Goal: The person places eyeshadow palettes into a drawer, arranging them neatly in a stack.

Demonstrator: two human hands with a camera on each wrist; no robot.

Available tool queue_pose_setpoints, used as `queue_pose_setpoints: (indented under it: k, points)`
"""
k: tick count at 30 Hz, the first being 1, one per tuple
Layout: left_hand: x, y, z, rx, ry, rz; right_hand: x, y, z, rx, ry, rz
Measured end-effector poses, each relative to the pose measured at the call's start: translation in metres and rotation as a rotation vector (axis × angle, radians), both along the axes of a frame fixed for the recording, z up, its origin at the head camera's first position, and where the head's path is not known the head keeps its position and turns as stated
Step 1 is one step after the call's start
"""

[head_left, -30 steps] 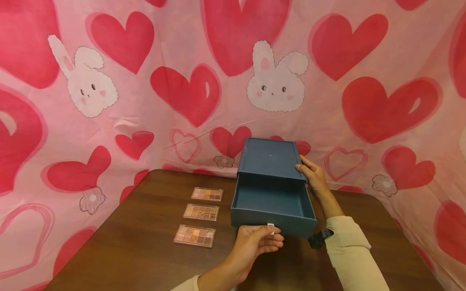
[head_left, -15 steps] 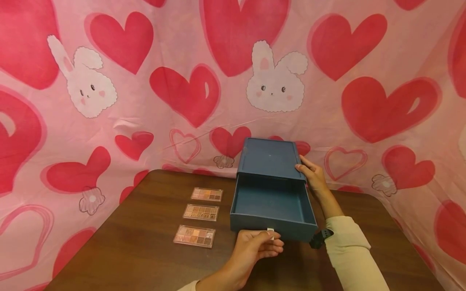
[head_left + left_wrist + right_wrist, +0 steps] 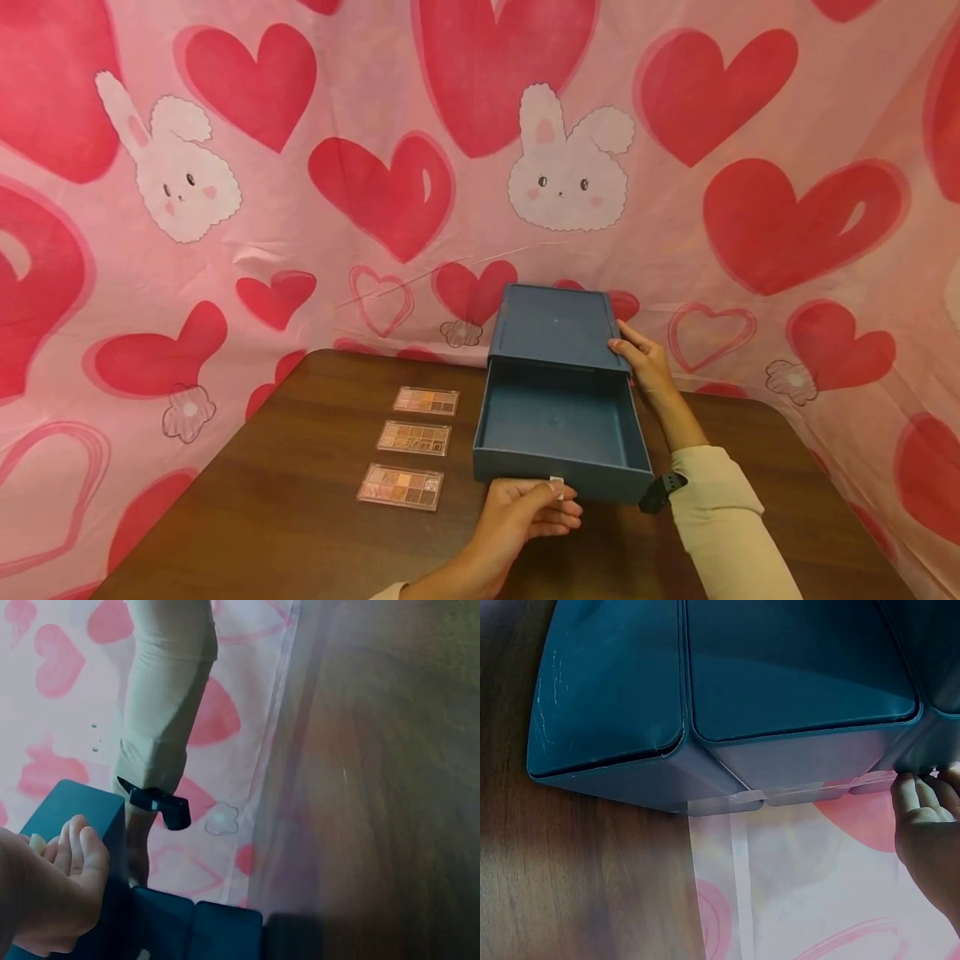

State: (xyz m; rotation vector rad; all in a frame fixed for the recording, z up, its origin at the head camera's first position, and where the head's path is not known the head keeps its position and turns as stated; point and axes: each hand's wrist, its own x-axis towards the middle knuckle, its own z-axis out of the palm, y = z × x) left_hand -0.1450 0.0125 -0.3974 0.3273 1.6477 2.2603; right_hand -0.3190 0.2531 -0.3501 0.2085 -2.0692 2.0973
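A blue drawer unit (image 3: pixel 555 325) stands on the table with its top drawer (image 3: pixel 517 467) pulled out toward me. Nothing lies in the part of the drawer that shows. My left hand (image 3: pixel 517 521) pinches a white pull tab (image 3: pixel 557 485) on the drawer's front between thumb and fingers. On the unit's right side, my right hand (image 3: pixel 648 362) holds the upper edge, thumb over the top and fingers along the side. Stacked tiers of the unit (image 3: pixel 795 667) fill the upper right wrist view, with my right hand's fingers (image 3: pixel 924 796) against the side.
Three eyeshadow palettes lie in a column left of the unit: a far one (image 3: pixel 426 401), a middle one (image 3: pixel 414 438) and a near one (image 3: pixel 401 487). Brown wood table (image 3: pixel 247 500) surrounds them. A pink heart-patterned cloth (image 3: pixel 465 217) hangs behind. A dark watch (image 3: pixel 660 493) is on my right wrist.
The top drawer has slid a little farther out toward me, with my left hand moving along on its tab. My right hand and the palettes stay in place.
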Motion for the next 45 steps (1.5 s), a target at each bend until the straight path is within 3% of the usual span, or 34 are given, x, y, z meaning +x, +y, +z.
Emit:
queue_pose_setpoints:
  k: [4,8,12,17,22,26,32,40,45]
  points:
    - [-0.003,-0.008,0.003,-0.099,0.135,-0.046,-0.001,0.0,-0.001,0.0,-0.001,-0.002]
    - [-0.005,-0.022,0.009,-0.283,0.324,-0.047,-0.001,-0.001,0.0,-0.009,-0.005,-0.003]
    - [-0.005,-0.036,0.019,-0.402,0.567,0.055,-0.001,0.0,0.0,-0.012,-0.006,-0.004]
    - [-0.012,-0.051,0.034,-0.318,0.933,0.248,-0.001,0.0,-0.001,-0.006,-0.014,-0.001]
    - [-0.026,-0.072,0.05,-0.254,1.084,0.37,0.0,0.0,-0.002,0.003,-0.031,-0.003]
    - [-0.047,-0.092,0.057,-0.246,1.095,0.44,-0.001,0.001,-0.002,0.015,-0.028,-0.001]
    - [-0.088,-0.123,0.055,-0.338,0.934,0.528,-0.001,0.002,-0.001,0.024,-0.011,-0.011]
    - [-0.145,-0.165,0.031,-0.443,0.704,0.558,0.001,0.0,-0.001,0.017,-0.035,-0.013]
    - [-0.175,-0.186,0.014,-0.608,0.588,0.53,0.001,0.001,0.0,0.027,-0.038,-0.014]
